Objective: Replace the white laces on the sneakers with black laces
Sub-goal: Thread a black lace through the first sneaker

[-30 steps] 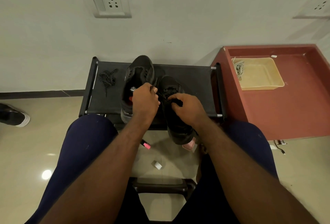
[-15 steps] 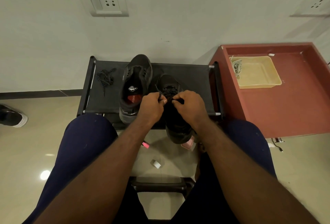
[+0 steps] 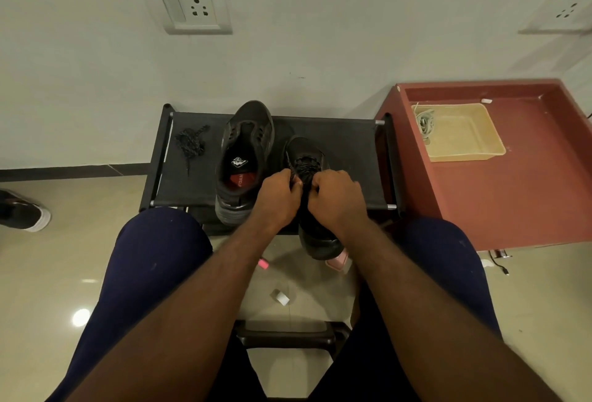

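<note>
Two black sneakers stand on a low black rack (image 3: pixel 346 142). The left sneaker (image 3: pixel 245 158) has no lace and its insole shows. The right sneaker (image 3: pixel 307 161) carries a black lace (image 3: pixel 302 167) threaded through its eyelets, with its heel hanging over the rack's front edge. My left hand (image 3: pixel 277 199) and my right hand (image 3: pixel 336 199) sit side by side over its tongue, each pinching a part of that black lace. A spare black lace (image 3: pixel 190 143) lies bundled at the rack's left end. White laces (image 3: pixel 424 122) lie in a beige tray.
The beige tray (image 3: pixel 464 145) sits on a red-brown table (image 3: pixel 512 193) to the right. Another shoe (image 3: pixel 22 212) lies on the floor at far left. Small pink and white bits (image 3: pixel 282 297) lie on the tiles between my knees. A dark stool edge (image 3: pixel 288 334) is below.
My left hand came down and right from the left sneaker's collar to meet my right hand over the right sneaker's tongue. Both hands now pinch the lace close together.
</note>
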Demonstrator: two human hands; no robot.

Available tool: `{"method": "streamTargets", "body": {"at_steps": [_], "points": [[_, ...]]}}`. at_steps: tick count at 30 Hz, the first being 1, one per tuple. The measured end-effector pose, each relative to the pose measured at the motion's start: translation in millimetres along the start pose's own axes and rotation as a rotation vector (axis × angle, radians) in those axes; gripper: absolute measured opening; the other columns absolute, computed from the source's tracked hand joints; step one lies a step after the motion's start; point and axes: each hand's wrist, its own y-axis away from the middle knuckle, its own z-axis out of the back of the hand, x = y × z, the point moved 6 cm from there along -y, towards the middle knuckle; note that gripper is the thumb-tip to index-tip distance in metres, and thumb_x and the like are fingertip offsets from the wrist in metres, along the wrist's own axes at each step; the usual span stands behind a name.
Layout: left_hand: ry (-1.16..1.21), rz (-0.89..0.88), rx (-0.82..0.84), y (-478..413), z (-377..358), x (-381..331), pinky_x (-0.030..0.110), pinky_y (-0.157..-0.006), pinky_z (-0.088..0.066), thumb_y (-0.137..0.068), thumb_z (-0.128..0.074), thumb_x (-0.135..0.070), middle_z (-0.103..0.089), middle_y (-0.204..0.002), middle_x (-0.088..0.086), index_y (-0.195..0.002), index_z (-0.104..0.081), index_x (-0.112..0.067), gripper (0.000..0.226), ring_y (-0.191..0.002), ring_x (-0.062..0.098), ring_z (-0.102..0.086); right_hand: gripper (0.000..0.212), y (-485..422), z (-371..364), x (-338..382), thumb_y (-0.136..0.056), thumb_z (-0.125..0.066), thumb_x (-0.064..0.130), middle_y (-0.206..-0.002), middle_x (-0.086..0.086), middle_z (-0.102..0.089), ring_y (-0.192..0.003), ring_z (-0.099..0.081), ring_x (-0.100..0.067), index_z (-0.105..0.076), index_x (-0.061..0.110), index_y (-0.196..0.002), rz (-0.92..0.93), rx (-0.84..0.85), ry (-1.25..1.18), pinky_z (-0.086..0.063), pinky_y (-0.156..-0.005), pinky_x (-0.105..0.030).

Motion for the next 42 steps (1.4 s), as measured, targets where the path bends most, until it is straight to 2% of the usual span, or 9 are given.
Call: {"method": "streamTargets", "body": {"at_steps": [5, 10, 15, 19, 22, 29, 34, 38, 42], "points": [[0.037, -0.028, 0.006, -1.6, 0.5, 2.5, 0.030, -0.075, -0.046, -0.098, -0.054, -0.014, -0.065, -0.092, 0.010, -0.095, -0.061, -0.004, 0.012, -0.086, 0.023, -0.061, 0.024, -0.8, -2.9, -8.2, -0.096, -0.055, 0.023, -0.075, 0.003, -0.062, -0.071, -0.059, -0.015, -0.062, 0.020, -0.074, -0.043, -0.096, -0.211, -0.055, -0.075, -0.044], [0.067, -0.079, 0.019, -3.3, -0.1, -0.7, 0.006, -0.074, -0.040, -0.098, -0.056, -0.010, -0.068, -0.102, 0.003, -0.109, -0.069, -0.006, 0.018, -0.094, 0.011, -0.061, 0.018, -3.0, 0.2, -10.7, -0.095, -0.056, 0.024, -0.081, 0.003, -0.065, -0.073, -0.060, -0.012, -0.068, 0.020, -0.082, -0.021, -0.080, -0.237, -0.055, -0.073, -0.039], [0.024, 0.018, 0.016, -6.0, -5.0, 5.5, 0.026, -0.071, -0.040, -0.100, -0.054, -0.018, -0.060, -0.083, 0.003, -0.087, -0.057, -0.008, 0.016, -0.079, 0.017, -0.057, 0.021, -7.3, -2.4, -2.3, -0.095, -0.048, 0.030, -0.095, -0.004, -0.058, -0.088, -0.056, -0.021, -0.055, 0.017, -0.080, -0.016, -0.046, -0.087, -0.051, -0.083, -0.047], [0.257, 0.186, 0.143, -8.5, -13.3, 16.1, 0.032, -0.064, -0.045, -0.102, -0.049, -0.021, -0.058, -0.073, 0.006, -0.080, -0.058, -0.010, 0.026, -0.070, 0.020, -0.055, 0.020, -11.1, -4.2, 1.5, -0.098, -0.047, 0.029, -0.108, -0.006, -0.059, -0.101, -0.055, -0.024, -0.060, 0.013, -0.099, -0.023, -0.021, 0.014, -0.046, -0.092, -0.047], [0.255, 0.208, 0.146, -11.2, -14.4, 18.3, 0.032, -0.062, -0.045, -0.101, -0.051, -0.022, -0.056, -0.070, 0.005, -0.077, -0.056, -0.012, 0.027, -0.067, 0.019, -0.054, 0.022, -10.0, -4.3, 7.1, -0.100, -0.043, 0.027, -0.114, -0.007, -0.059, -0.105, -0.055, -0.026, -0.059, 0.013, -0.108, -0.024, -0.055, 0.077, -0.044, -0.090, -0.044], [0.090, -0.006, 0.071, -8.4, -5.5, 5.2, 0.020, -0.068, -0.045, -0.099, -0.057, -0.018, -0.068, -0.089, 0.001, -0.096, -0.068, -0.007, 0.015, -0.082, 0.013, -0.062, 0.019, -8.1, 0.0, -8.5, -0.089, -0.063, 0.026, -0.087, -0.005, -0.057, -0.081, -0.054, -0.020, -0.059, 0.011, -0.078, 0.016, -0.033, -0.197, -0.050, -0.075, -0.044], [0.070, -0.069, 0.071, -6.8, -5.1, 0.4, 0.012, -0.065, -0.040, -0.097, -0.060, -0.014, -0.066, -0.085, -0.001, -0.098, -0.070, -0.007, 0.012, -0.078, 0.008, -0.059, 0.018, -7.0, 6.5, -12.7, -0.085, -0.069, 0.023, -0.088, -0.005, -0.059, -0.079, -0.055, -0.017, -0.063, 0.007, -0.079, 0.055, 0.021, -0.225, -0.048, -0.069, -0.035], [0.061, -0.107, 0.070, -5.6, -2.5, -3.3, 0.019, -0.073, -0.045, -0.095, -0.062, -0.012, -0.068, -0.088, -0.002, -0.100, -0.072, -0.009, 0.012, -0.082, 0.009, -0.062, 0.020, -8.5, 8.4, -12.9, -0.083, -0.068, 0.021, -0.084, -0.006, -0.056, -0.074, -0.054, -0.020, -0.056, 0.009, -0.073, 0.034, 0.013, -0.210, -0.048, -0.067, -0.037], [0.047, -0.110, 0.074, -4.8, -2.3, -3.3, 0.004, -0.065, -0.039, -0.094, -0.062, -0.012, -0.068, -0.090, -0.003, -0.104, -0.071, -0.008, 0.014, -0.084, 0.007, -0.060, 0.025, -9.0, 7.9, -10.3, -0.086, -0.066, 0.022, -0.077, -0.005, -0.051, -0.070, -0.053, -0.021, -0.047, 0.016, -0.070, 0.000, 0.030, -0.173, -0.050, -0.066, -0.041]]}}
